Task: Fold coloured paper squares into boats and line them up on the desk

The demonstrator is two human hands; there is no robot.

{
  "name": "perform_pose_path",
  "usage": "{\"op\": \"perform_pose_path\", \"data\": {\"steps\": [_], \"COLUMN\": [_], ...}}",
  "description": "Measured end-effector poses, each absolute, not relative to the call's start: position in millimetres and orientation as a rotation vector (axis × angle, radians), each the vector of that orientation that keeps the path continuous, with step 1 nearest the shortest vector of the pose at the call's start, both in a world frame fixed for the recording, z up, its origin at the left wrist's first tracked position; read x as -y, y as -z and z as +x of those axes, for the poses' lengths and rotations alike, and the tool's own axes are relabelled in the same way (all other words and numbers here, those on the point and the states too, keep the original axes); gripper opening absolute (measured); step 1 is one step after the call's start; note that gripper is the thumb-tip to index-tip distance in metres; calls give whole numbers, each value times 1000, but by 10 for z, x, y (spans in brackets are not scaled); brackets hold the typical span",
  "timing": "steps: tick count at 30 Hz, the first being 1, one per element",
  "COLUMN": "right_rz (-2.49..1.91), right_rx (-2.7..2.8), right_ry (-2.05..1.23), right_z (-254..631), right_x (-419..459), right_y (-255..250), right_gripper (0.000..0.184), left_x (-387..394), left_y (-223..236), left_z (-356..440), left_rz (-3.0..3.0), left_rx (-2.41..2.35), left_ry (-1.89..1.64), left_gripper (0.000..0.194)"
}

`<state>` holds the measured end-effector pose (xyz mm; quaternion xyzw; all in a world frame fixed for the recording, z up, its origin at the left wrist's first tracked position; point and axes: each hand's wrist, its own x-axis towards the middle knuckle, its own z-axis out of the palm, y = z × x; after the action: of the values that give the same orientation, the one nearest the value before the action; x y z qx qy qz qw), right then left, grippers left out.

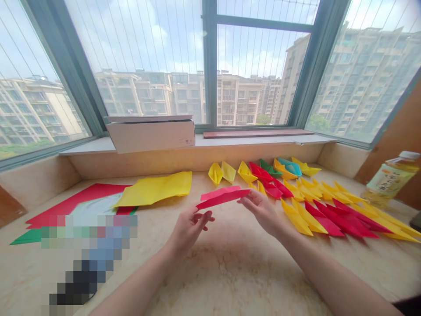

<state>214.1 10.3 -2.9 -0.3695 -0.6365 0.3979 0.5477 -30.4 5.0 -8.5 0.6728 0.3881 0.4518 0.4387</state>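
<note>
My right hand [261, 210] pinches the right end of a folded red paper strip [221, 196] and holds it above the stone sill. My left hand [190, 226] hovers just below the strip's left end, fingers loosely curled, not clearly touching it. Several finished folded paper boats [315, 206] in yellow, red, green and teal lie in rows to the right of my right hand.
Flat yellow sheets [154, 188] lie over red and green sheets [66, 206] at the left. A white cardboard box [151, 134] sits on the window ledge. A drink bottle [390, 180] stands at the far right. A blurred patch covers the lower left.
</note>
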Motion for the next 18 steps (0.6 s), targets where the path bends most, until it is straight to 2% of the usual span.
{"op": "perform_pose_path", "data": {"steps": [6,10,14,18], "right_rz": [-877,-889,-820,-804], "right_rx": [1751,1805,1795,1857], "right_ry": [-629,-457,-412,-381], "right_z": [2168,2177,2192,2192], "right_x": [-23,-30,-53,-44], "right_y": [10,31,32,29], "right_gripper": [18,14,17,35], "left_x": [-37,-52,-59,-41], "left_y": [79,77,110,127], "left_z": [-299,-311,-312,-304], "left_rz": [1968,1980,1986,1950], "left_rx": [-1069,-1031,-976,-977], "left_ry": [-1242,-1296,-1328,-1346], "left_gripper": [35,39,47,53]}}
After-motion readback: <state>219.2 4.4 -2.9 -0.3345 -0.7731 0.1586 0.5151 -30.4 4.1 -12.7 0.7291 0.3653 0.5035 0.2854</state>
